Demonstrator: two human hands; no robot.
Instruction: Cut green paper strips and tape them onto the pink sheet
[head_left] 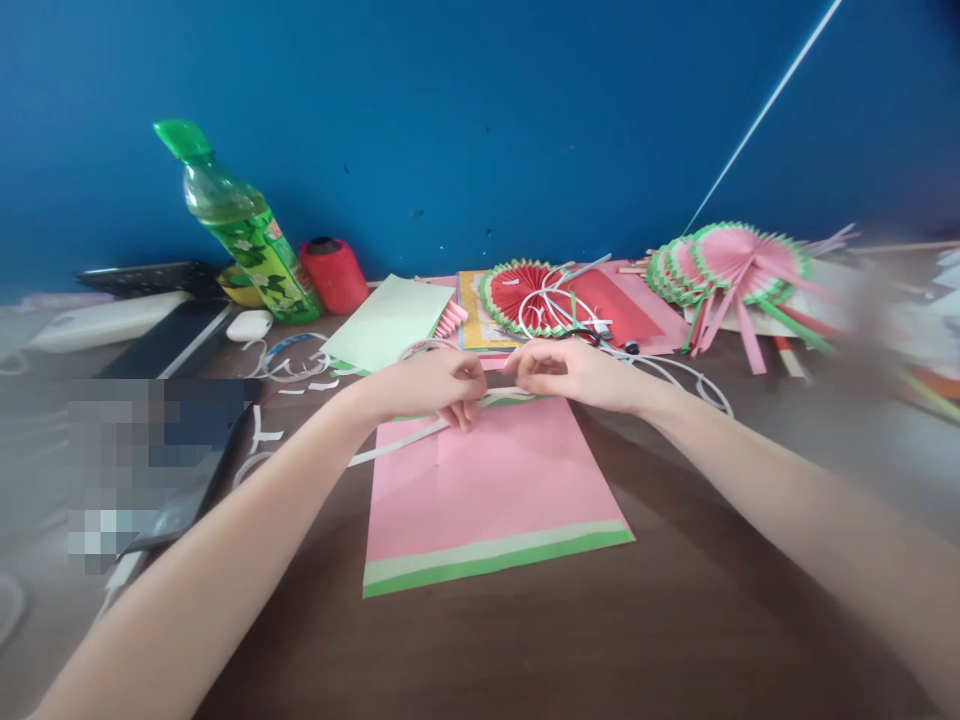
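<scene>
A pink paper sheet (487, 480) with a white and a green band along its near edge lies flat on the brown table (570, 640). My left hand (431, 385) and my right hand (574, 372) sit at the sheet's far edge, both pinched closed. Between them runs a thin white paper strip (499, 397), and its loose end trails off to the left past my left hand. A green band shows under the strip at that far edge.
Folded watermelon-style paper fans lie at the back: a red one (525, 295) under white cable loops, and pink ones (739, 262) to the right. A green bottle (247, 235), a red thread spool (335, 273), a pale green sheet (390, 320), paper scraps and a phone stand left.
</scene>
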